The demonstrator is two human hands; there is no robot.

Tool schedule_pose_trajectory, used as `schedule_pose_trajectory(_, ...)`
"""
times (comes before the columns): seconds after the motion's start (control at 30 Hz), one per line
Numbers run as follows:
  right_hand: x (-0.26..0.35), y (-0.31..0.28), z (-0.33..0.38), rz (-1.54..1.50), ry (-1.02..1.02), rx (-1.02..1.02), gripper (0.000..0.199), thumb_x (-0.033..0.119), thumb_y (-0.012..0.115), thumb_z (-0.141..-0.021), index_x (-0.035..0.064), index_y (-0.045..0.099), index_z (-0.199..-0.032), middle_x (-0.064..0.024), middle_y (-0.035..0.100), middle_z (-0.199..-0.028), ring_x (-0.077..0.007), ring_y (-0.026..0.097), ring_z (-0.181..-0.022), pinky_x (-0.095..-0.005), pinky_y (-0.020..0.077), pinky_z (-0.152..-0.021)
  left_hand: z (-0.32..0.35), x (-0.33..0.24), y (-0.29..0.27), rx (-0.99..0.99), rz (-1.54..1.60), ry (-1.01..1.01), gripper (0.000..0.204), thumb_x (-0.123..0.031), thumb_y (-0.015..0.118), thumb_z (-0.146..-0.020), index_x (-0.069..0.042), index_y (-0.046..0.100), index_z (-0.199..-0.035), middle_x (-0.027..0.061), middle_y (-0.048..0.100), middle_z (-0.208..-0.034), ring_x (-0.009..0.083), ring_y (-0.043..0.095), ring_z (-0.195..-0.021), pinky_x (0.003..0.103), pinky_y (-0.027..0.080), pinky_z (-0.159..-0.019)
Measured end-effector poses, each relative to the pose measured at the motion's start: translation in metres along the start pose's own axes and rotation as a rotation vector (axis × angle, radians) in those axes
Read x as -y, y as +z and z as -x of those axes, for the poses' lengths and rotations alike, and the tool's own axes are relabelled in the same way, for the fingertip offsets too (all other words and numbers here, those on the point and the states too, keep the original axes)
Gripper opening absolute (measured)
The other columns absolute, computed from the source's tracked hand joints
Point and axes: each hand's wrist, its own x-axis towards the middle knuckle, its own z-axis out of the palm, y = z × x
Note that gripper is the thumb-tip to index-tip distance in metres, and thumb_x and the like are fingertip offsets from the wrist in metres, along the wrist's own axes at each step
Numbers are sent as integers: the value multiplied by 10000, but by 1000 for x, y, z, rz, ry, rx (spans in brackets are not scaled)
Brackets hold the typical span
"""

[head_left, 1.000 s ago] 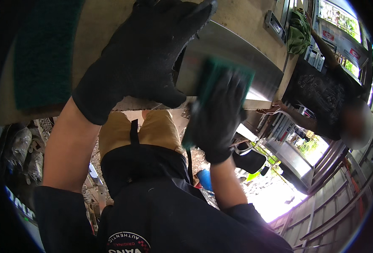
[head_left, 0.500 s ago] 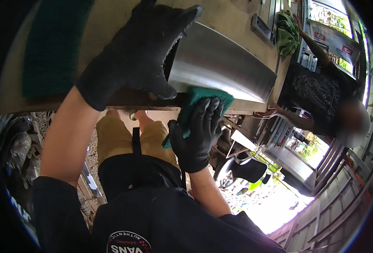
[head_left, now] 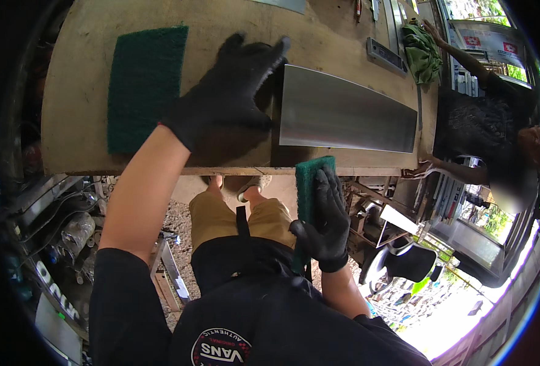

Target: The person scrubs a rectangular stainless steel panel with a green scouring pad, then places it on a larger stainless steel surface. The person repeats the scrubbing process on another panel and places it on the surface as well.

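Observation:
A shiny metal sheet (head_left: 346, 116) lies flat on a wooden workbench (head_left: 87, 73). My left hand (head_left: 230, 91), in a black glove, rests spread on the bench at the sheet's left end, fingers apart. My right hand (head_left: 325, 222), also gloved, grips a green scouring pad (head_left: 309, 183) below the bench's near edge, off the sheet and held upright in front of my waist. A second, larger green pad (head_left: 143, 85) lies flat on the bench to the left of my left hand.
Another person (head_left: 496, 128) in dark clothes stands at the right end of the bench, one hand on its corner and one reaching to a green cloth (head_left: 421, 52). Metal strips and tools (head_left: 387, 53) lie at the far side. Clutter and bottles (head_left: 75, 232) sit low left.
My right hand has drawn the green pad back off the metal sheet, down past the bench's near edge toward my body. The left hand has stayed at the sheet's left end.

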Motion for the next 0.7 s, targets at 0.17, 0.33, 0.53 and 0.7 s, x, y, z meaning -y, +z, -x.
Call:
schedule_pose_trajectory(0.17, 21, 13, -21, 33, 35, -77, 873, 313, 826, -671, -32, 609, -1444, -309, 566, -1505, -509, 500, -1440, -569, 366, -1203, -4, -4, 5, -1, 48, -81, 1373, -593, 935, -629, -62, 238, -1686, 185, 618, -1463, 438, 482, -1442, 563, 226, -1294)
schedule_pose_trajectory(0.33, 58, 19, -26, 484, -58, -206, 816, 392, 817, -693, 49, 652, -1415, -288, 569, -1497, -530, 521, -1386, -578, 408, -1066, -3, 3, 13, -16, 40, -158, 1441, -599, 958, -588, 20, 225, -1663, 187, 685, -1383, 482, 446, -1464, 539, 267, -1282)
schedule_pose_trajectory(0.53, 31, 39, -57, 699, 24, -25, 749, 427, 718, -815, 62, 603, -1458, -288, 552, -1505, -521, 495, -1394, -586, 371, -1051, -6, -2, 9, -9, 113, -125, 1415, -583, 943, -637, 55, 194, -1653, 157, 723, -1339, 468, 463, -1459, 534, 236, -1295)
schedule_pose_trajectory(0.7, 13, 47, -127, 639, -48, -45, 759, 378, 679, -866, 33, 491, -1516, -315, 481, -1516, -560, 441, -1401, -687, 363, -1122, -1, -2, 13, -75, -37, -39, 1355, -569, 905, -702, 53, 171, -1656, 126, 736, -1312, 344, 569, -1383, 559, 189, -1309)
